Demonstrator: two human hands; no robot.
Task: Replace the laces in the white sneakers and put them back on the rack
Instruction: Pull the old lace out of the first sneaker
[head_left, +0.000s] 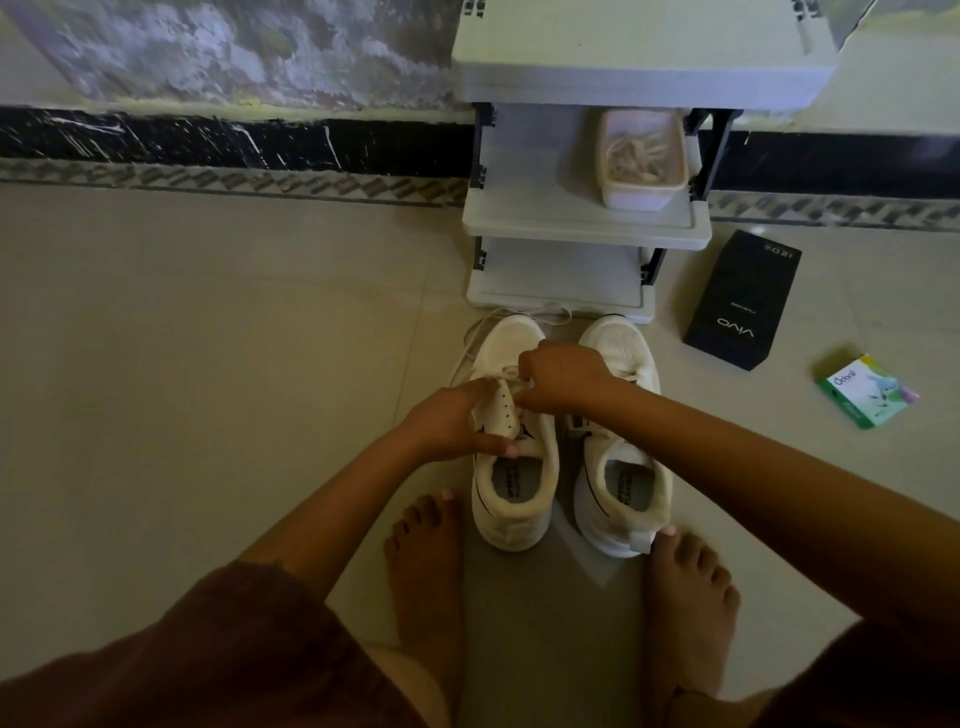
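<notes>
Nearest me I see two bare feet (423, 545) on the floor, and ahead of them the left sneaker (511, 512) and right sneaker (592, 512) stand side by side, toes at the foot of the rack (582, 231). The left hand (457, 421) clasps the left sneaker's eyelet flap, thumb on the collar. The right hand (561, 379) is clenched, pinching the lace (555, 318) above the eyelets. Slack lace loops out past the toe, just before the rack. On its middle shelf is a tub (641, 195) of pale strands, and right of the rack lies a black box (740, 301).
</notes>
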